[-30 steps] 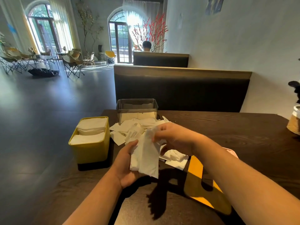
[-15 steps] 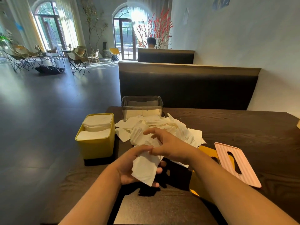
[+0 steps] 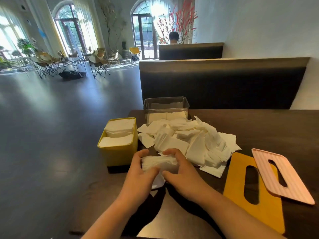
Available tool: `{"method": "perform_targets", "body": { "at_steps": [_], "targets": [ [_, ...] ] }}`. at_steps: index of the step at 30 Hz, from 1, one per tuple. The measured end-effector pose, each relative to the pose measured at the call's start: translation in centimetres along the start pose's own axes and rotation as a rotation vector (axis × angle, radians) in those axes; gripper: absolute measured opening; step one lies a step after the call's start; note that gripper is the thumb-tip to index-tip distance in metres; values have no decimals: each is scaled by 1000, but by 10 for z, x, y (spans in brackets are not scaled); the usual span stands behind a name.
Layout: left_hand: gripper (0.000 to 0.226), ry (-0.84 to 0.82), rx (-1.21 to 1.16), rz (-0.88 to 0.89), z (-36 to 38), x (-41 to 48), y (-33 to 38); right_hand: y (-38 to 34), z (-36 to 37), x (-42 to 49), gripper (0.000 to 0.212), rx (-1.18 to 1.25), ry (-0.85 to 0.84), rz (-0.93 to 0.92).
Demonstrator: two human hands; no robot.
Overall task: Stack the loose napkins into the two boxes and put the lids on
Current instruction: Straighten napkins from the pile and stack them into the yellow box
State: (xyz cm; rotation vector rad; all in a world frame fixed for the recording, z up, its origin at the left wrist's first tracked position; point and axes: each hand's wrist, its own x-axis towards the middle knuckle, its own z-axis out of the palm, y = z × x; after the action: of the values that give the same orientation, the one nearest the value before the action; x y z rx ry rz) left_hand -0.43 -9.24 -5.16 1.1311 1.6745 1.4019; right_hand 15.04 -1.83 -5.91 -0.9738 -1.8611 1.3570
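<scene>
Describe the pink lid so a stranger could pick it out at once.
Start at the dark wooden table and look to the right of the loose napkin pile, where two flat slotted lids lie. The pink lid rests partly on top of the yellow lid, further right. It alone is ribbed and pale pink.

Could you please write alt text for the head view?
Left hand and right hand grip a napkin bundle at a table. Behind: a napkin pile, a yellow box and a clear box; yellow lid and pink lid lie right.
</scene>
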Motion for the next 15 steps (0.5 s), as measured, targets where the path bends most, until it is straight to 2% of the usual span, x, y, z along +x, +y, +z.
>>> {"method": "perform_targets", "body": {
  "at_steps": [2,6,11,15],
  "targets": [
    [58,41,-57,19,7,1,-3,1,0,0,64,-18,-10,21],
    [63,-10,-53,114,8,7,-1,3,-5,-1,70,5,59,-17],
    [67,-13,129,261,2,13,-1,6,-10,-1,69,2,91,-74],
    [72,-28,186,196,1,14,-12,5,-11,-2,69,-142,35,-71]
  ]
}}
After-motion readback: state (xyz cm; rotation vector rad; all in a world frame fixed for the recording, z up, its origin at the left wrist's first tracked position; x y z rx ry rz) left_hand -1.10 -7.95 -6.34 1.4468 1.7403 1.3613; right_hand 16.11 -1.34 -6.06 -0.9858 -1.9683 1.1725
